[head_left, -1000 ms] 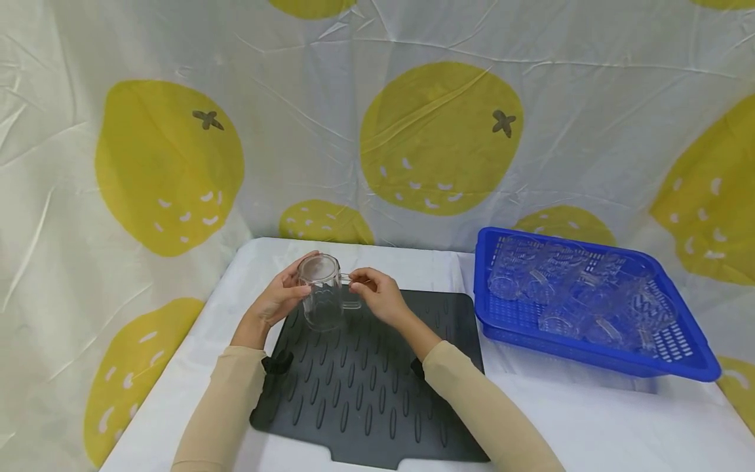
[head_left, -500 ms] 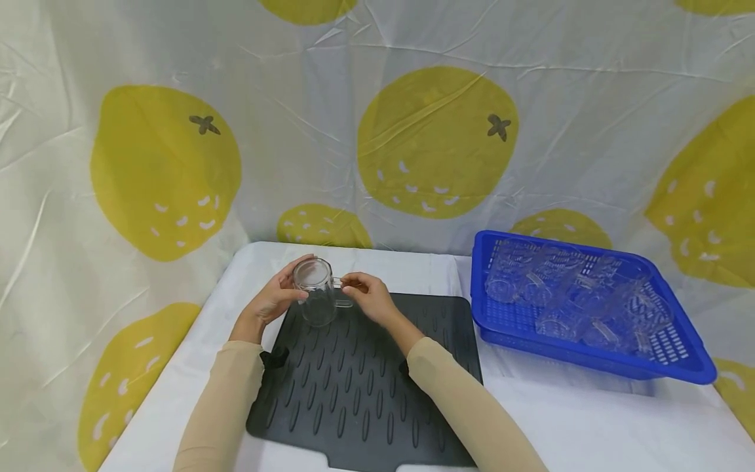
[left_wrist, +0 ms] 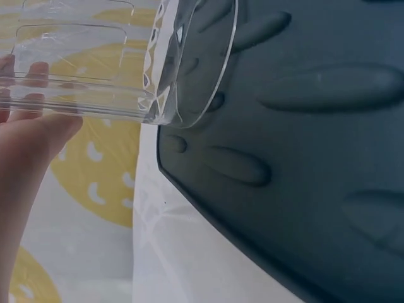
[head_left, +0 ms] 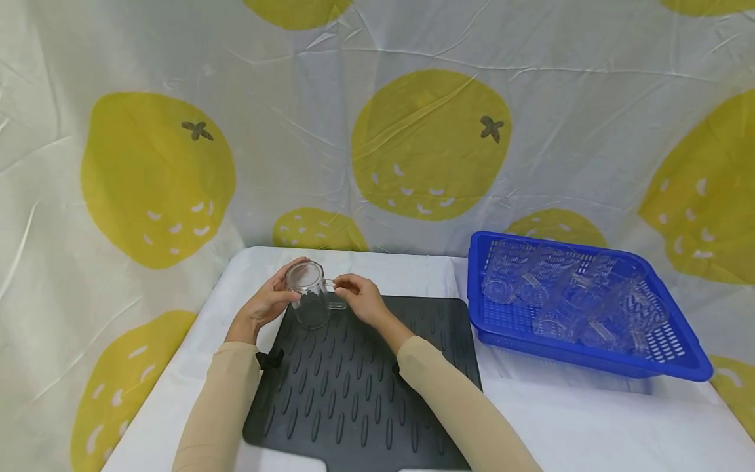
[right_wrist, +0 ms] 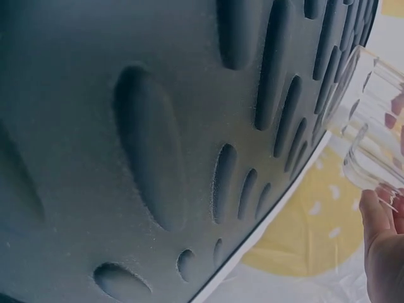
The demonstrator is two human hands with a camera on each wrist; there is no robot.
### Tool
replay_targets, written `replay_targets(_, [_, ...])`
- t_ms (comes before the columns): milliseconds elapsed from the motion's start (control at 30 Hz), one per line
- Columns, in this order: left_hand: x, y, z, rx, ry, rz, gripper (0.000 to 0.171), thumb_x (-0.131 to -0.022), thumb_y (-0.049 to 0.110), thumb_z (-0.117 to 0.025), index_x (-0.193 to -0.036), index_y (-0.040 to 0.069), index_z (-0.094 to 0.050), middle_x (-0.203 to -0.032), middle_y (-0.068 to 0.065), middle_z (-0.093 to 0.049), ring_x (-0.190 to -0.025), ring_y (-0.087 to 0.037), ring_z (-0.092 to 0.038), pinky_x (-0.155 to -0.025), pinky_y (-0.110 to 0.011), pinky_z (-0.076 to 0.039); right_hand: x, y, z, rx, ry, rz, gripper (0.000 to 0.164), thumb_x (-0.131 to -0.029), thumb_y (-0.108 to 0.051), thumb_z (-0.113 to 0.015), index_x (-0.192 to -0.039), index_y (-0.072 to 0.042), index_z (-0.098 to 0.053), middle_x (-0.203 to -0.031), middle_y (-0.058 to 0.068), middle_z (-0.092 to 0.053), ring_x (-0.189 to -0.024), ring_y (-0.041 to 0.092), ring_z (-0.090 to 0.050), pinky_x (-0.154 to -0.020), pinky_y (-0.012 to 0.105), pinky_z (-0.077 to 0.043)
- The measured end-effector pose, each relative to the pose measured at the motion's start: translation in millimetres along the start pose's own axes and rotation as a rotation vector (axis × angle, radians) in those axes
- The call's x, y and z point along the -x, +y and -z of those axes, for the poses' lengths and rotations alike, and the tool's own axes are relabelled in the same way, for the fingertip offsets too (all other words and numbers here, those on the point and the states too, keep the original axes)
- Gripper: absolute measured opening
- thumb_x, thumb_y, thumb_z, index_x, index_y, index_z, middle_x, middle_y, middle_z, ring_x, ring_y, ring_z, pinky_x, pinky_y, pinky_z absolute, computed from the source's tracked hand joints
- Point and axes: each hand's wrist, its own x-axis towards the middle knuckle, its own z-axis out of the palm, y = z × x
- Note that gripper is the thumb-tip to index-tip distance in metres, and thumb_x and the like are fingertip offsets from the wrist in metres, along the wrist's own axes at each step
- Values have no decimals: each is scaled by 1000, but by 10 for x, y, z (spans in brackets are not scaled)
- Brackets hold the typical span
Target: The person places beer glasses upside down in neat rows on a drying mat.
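A clear glass mug (head_left: 313,309) is upside down over the far left corner of the dark ribbed mat (head_left: 354,400), its base facing up. My left hand (head_left: 267,303) grips the mug's body near the base, thumb on the near side. On the other side, my right hand (head_left: 362,300) pinches the mug's handle. In the left wrist view the rim of the mug (left_wrist: 82,53) is close over the mat; whether it touches I cannot tell. The right wrist view has the fingers of my right hand (right_wrist: 382,246) at the handle's upper end.
To the right of the mat stands a blue plastic basket (head_left: 580,362) with several clear glass mugs (head_left: 554,314) lying in it. A white cloth (head_left: 548,426) covers the table, and a lemon-print curtain (head_left: 295,131) hangs behind it.
Both hands have carried the mug slightly left across the far end of the mat, toward its left corner. The head view has shifted a little. The grip looks the same.
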Motion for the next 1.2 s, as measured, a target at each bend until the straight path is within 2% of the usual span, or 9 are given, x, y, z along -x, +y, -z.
replay_targets(167, [-2,1,18,-33,-7,21,80,-84,-16,-49,-155,11,-23,-155,-15,-21,-134,-28,-30,-103,-26,-33,-1,-9,9,13,-19,-14,25,-97,-9,-61,-119,1,-65,-112,14,-68,-103,27,-65,-86,34,-52])
replay_targets(367, [7,68,7,-123,-10,45,84,-83,-14,-57,-155,9,-20,-152,-13,-24,-128,-26,-35,-100,-29,-34,22,-46,27,41,-64,-40,29,-99,-10,-58,-126,1,-61,-117,14,-66,-108,28,-63,-86,35,-52])
replay_targets(500, [28,109,-16,-162,0,77,89,-83,-11,-62,-156,9,-15,-154,-17,-19,-132,-29,-30,-107,-39,-27,54,-80,47,46,-112,-73,39,-99,-7,-57,-137,-1,-53,-128,15,-59,-120,28,-57,-95,37,-48])
replay_targets(633, [83,129,-15,-177,12,88,93,-84,-8,-64,-157,9,-9,-159,-19,-7,-143,-36,-13,-113,-55,-11,104,-143,102,45,-128,-73,51,-97,-2,-58,-145,-2,-43,-140,18,-50,-130,31,-47,-103,40,-42])
replay_targets(733, [158,147,-13,-188,22,88,96,-84,-5,-66,-157,9,-5,-161,-18,0,-147,-38,1,-112,-61,-2,155,-204,173,36,-113,-72,53,-96,-2,-59,-146,-2,-42,-142,20,-48,-130,33,-46,-104,43,-40])
replay_targets(833, [263,162,-16,-209,42,97,99,-84,-4,-67,-157,9,-1,-162,-17,4,-147,-36,7,-113,-60,1,222,-249,261,17,-101,-70,52,-96,-4,-60,-145,-1,-42,-141,21,-49,-129,35,-47,-103,44,-41])
replay_targets(1000, [454,189,-18,-227,55,77,100,-87,-5,-66,-157,9,4,-162,-19,4,-147,-37,7,-114,-57,3,369,-263,436,-16,-79,-65,48,-97,-5,-58,-142,1,-45,-135,23,-52,-124,35,-52,-100,46,-44])
replay_targets(1133, [618,227,-48,-242,32,30,98,-88,-7,-63,-158,13,2,-162,-19,2,-147,-36,4,-112,-59,4,484,-231,581,-62,-44,-80,44,-98,-6,-58,-140,2,-47,-131,24,-55,-121,36,-53,-99,48,-44])
replay_targets(1200, [703,237,-86,-252,17,21,97,-88,-7,-63,-158,16,0,-162,-17,0,-147,-35,3,-114,-55,1,552,-228,651,-85,-26,-92,43,-98,-7,-57,-139,2,-47,-130,24,-56,-122,36,-53,-100,49,-43])
